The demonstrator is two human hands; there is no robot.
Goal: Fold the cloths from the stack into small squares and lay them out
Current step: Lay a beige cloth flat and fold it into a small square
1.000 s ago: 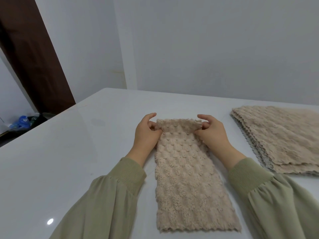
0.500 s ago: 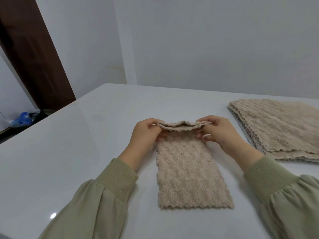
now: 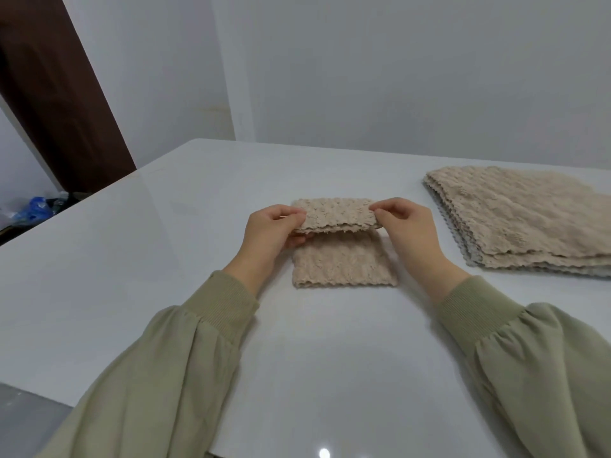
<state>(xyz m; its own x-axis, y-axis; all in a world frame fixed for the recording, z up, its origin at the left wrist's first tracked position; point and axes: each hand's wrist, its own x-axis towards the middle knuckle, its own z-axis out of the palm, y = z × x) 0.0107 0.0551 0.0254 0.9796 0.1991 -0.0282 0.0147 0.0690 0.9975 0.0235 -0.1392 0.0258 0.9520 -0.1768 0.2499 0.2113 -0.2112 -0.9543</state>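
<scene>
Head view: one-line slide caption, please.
Left hand and right hand pinch a raised flap of the beige cloth, mid-fold on the table, stack alongside.

A glossy white surface (image 3: 165, 259) spreads across the foreground, with a glint of light (image 3: 324, 452) near its front edge; pale grey walls (image 3: 396, 77) rise behind it. At far left stands a dark brown door (image 3: 49, 94); crumpled blue plastic (image 3: 36, 206) lies low beside it.

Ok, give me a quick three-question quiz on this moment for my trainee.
1. True or false: the left hand holds nothing.
2. The stack of unfolded cloths lies: A) left of both hands, B) right of the right hand, C) between the hands.
3. Does the lifted flap of the folding cloth reach its near edge yet?
Key: 1 false, it pinches the flap. 2 B. 3 No, the flap hangs short of it.
</scene>
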